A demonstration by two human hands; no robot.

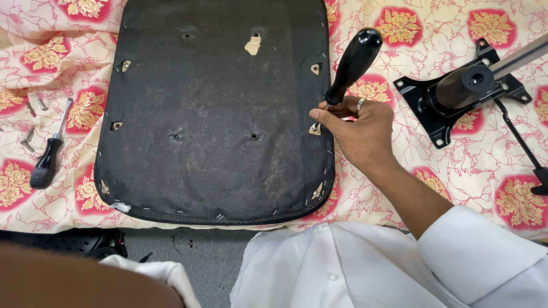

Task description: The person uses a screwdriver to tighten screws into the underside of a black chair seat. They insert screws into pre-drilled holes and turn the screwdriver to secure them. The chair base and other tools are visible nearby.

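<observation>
A black chair seat (217,108) lies upside down on a flowered cloth, its fabric underside stapled along the rim and marked with several screw holes. My right hand (357,128) is at the seat's right edge, shut on a black-handled screwdriver (353,64) whose tip stands in a hole there. A ring sits on one finger. My left hand is hidden; only a brown forearm (80,279) and white cuff show at the bottom left.
A second black-handled screwdriver (50,153) lies left of the seat, with loose screws (28,138) beside it. A black chair tilt mechanism with metal column (463,91) and lever rests at the right. Grey floor (194,251) shows below the cloth.
</observation>
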